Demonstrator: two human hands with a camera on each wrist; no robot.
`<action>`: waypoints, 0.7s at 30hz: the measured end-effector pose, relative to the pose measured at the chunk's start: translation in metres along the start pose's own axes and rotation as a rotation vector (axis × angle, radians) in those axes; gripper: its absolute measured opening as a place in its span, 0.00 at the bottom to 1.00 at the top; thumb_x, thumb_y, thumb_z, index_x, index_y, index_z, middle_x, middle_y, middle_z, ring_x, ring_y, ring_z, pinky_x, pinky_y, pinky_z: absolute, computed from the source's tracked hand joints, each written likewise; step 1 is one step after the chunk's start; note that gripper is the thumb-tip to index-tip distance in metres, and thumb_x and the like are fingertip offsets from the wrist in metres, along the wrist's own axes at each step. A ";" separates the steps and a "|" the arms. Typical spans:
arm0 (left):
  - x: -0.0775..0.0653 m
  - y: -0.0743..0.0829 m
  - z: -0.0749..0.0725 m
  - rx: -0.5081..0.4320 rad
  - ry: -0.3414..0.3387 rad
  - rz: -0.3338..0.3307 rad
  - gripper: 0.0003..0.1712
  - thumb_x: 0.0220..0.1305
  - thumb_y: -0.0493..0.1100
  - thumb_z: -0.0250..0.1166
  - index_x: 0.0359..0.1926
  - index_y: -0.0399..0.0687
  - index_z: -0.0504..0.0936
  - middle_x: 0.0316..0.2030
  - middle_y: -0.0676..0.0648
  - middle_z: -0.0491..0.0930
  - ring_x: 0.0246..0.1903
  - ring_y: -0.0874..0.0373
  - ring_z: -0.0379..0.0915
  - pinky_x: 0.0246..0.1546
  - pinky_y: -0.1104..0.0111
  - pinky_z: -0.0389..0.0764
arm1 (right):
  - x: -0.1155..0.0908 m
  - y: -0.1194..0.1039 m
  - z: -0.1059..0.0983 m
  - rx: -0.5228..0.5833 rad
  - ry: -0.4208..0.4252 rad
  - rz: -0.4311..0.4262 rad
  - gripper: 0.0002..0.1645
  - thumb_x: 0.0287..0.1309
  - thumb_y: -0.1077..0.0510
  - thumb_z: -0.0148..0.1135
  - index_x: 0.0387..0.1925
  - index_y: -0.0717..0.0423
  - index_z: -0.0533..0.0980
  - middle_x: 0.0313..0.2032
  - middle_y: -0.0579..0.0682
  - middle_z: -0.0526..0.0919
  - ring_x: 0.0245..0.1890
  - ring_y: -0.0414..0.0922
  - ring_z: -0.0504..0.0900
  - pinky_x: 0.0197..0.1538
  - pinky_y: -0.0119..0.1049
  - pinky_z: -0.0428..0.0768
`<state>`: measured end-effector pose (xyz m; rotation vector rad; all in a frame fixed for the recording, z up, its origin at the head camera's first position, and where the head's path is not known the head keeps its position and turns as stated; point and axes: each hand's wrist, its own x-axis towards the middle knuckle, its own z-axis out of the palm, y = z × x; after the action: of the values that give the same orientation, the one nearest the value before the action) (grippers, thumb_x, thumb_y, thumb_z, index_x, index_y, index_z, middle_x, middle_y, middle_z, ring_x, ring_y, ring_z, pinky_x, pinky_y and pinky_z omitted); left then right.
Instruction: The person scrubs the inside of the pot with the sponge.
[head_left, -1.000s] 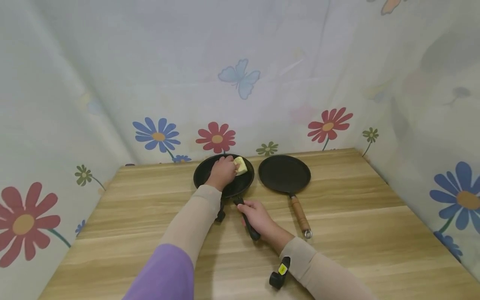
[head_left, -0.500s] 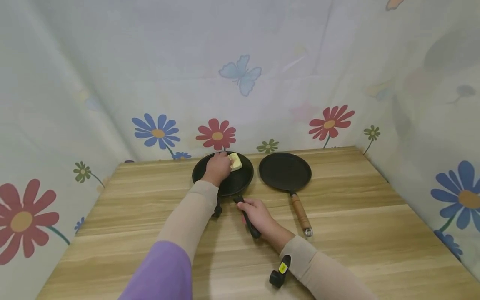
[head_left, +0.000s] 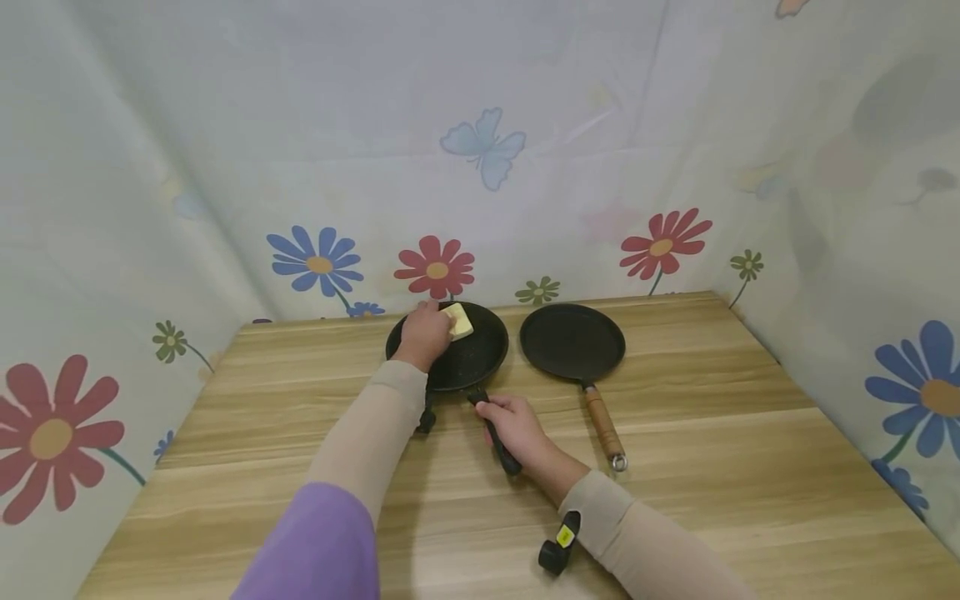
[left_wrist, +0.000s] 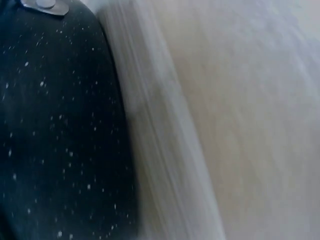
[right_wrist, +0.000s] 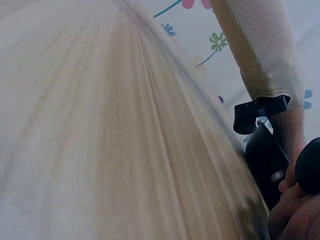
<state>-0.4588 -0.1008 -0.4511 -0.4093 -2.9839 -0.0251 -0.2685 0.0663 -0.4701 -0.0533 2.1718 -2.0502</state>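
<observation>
My left hand [head_left: 426, 333] holds a pale yellow sponge [head_left: 459, 322] between fingers and thumb, inside a black frying pan [head_left: 480, 358] at the table's back edge. The sponge sits over the far part of the pan; my hand covers the pan's left side. My right hand [head_left: 519, 429] grips the pan's black handle [head_left: 508, 461]. In the left wrist view, the pan's dark speckled surface [left_wrist: 65, 125] fills the left side, and neither hand nor sponge shows. The right wrist view catches part of my right hand [right_wrist: 295, 215] around the handle [right_wrist: 310, 167], with the pan [right_wrist: 265, 160] beyond.
Right of the frying pan, a flat black crepe pan [head_left: 572, 342] lies with its wooden handle [head_left: 601, 421] toward me. Both pans are on a wood-grain table [head_left: 720, 500]. Behind and beside it hangs a white flower-printed cloth [head_left: 480, 225]. A small black wrist camera [head_left: 557, 557] is on my right wrist.
My left hand has slid left across the pan with the sponge in it, exposing more of the pan's right side. The right hand keeps its grip on the handle.
</observation>
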 end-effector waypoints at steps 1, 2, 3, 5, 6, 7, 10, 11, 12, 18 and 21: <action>-0.002 -0.001 -0.001 0.004 0.008 -0.003 0.17 0.68 0.46 0.67 0.54 0.46 0.87 0.54 0.38 0.75 0.55 0.42 0.70 0.59 0.50 0.74 | 0.000 0.000 0.000 0.004 -0.002 0.002 0.19 0.71 0.57 0.57 0.47 0.73 0.79 0.15 0.50 0.72 0.14 0.41 0.68 0.21 0.32 0.65; -0.004 -0.002 -0.002 0.005 0.013 -0.004 0.16 0.68 0.46 0.66 0.53 0.45 0.87 0.53 0.38 0.75 0.54 0.42 0.69 0.58 0.50 0.74 | 0.000 0.000 0.000 0.004 -0.003 0.003 0.20 0.71 0.57 0.57 0.47 0.74 0.79 0.15 0.50 0.72 0.14 0.41 0.69 0.21 0.31 0.65; -0.005 -0.004 -0.003 0.009 0.017 -0.004 0.16 0.69 0.46 0.65 0.52 0.44 0.87 0.53 0.38 0.75 0.54 0.42 0.69 0.58 0.50 0.74 | 0.001 0.000 0.000 0.007 -0.005 0.008 0.20 0.71 0.57 0.56 0.48 0.74 0.79 0.15 0.50 0.72 0.15 0.41 0.69 0.21 0.31 0.66; -0.009 -0.006 -0.005 0.023 0.023 -0.004 0.15 0.69 0.46 0.65 0.51 0.44 0.88 0.52 0.37 0.75 0.53 0.42 0.70 0.58 0.50 0.74 | 0.001 0.000 -0.001 0.009 -0.007 0.019 0.20 0.71 0.57 0.56 0.49 0.74 0.79 0.16 0.50 0.72 0.15 0.41 0.69 0.21 0.31 0.66; -0.010 -0.008 -0.006 0.029 0.023 -0.002 0.14 0.68 0.45 0.65 0.50 0.44 0.88 0.52 0.37 0.75 0.53 0.42 0.70 0.58 0.50 0.74 | 0.002 0.000 -0.001 0.010 -0.009 0.024 0.20 0.71 0.57 0.56 0.49 0.73 0.79 0.16 0.51 0.72 0.15 0.40 0.69 0.21 0.31 0.66; -0.012 -0.009 -0.007 0.041 0.023 0.002 0.13 0.68 0.45 0.66 0.49 0.45 0.89 0.51 0.37 0.75 0.52 0.41 0.70 0.57 0.50 0.74 | 0.002 0.001 -0.001 0.010 -0.011 0.027 0.20 0.71 0.57 0.56 0.49 0.73 0.79 0.16 0.51 0.72 0.15 0.41 0.69 0.21 0.31 0.66; -0.018 -0.012 -0.010 0.077 0.016 0.010 0.11 0.67 0.42 0.65 0.44 0.43 0.89 0.49 0.36 0.75 0.51 0.41 0.69 0.57 0.50 0.73 | 0.002 0.003 0.000 0.008 -0.018 0.030 0.20 0.71 0.58 0.55 0.49 0.74 0.79 0.16 0.51 0.72 0.14 0.40 0.69 0.21 0.31 0.66; -0.020 -0.013 -0.011 0.095 0.017 0.012 0.11 0.67 0.41 0.64 0.43 0.41 0.89 0.48 0.36 0.75 0.51 0.40 0.69 0.57 0.49 0.73 | 0.002 0.003 0.000 0.009 -0.019 0.032 0.20 0.71 0.57 0.56 0.49 0.74 0.79 0.16 0.50 0.72 0.14 0.40 0.69 0.21 0.31 0.66; -0.022 -0.014 -0.012 0.113 0.018 0.013 0.11 0.68 0.41 0.62 0.42 0.39 0.88 0.48 0.35 0.75 0.50 0.40 0.69 0.56 0.49 0.73 | 0.002 0.003 0.001 0.009 -0.020 0.032 0.20 0.71 0.57 0.56 0.49 0.73 0.79 0.16 0.50 0.72 0.14 0.40 0.69 0.21 0.31 0.66; -0.033 -0.018 -0.018 0.173 0.040 -0.013 0.14 0.69 0.38 0.56 0.37 0.35 0.86 0.45 0.32 0.73 0.48 0.38 0.68 0.54 0.47 0.72 | 0.002 0.000 0.000 -0.003 -0.020 0.034 0.20 0.71 0.57 0.55 0.48 0.72 0.79 0.17 0.51 0.72 0.15 0.41 0.69 0.22 0.32 0.66; -0.035 -0.021 -0.019 0.176 0.029 -0.034 0.14 0.70 0.39 0.57 0.36 0.36 0.86 0.44 0.33 0.72 0.48 0.38 0.67 0.54 0.47 0.71 | 0.003 -0.002 -0.001 -0.009 -0.024 0.038 0.20 0.71 0.56 0.55 0.49 0.71 0.80 0.17 0.51 0.72 0.15 0.41 0.69 0.22 0.32 0.66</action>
<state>-0.4286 -0.1311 -0.4368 -0.3340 -2.9323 0.2246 -0.2715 0.0667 -0.4685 -0.0368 2.1507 -2.0096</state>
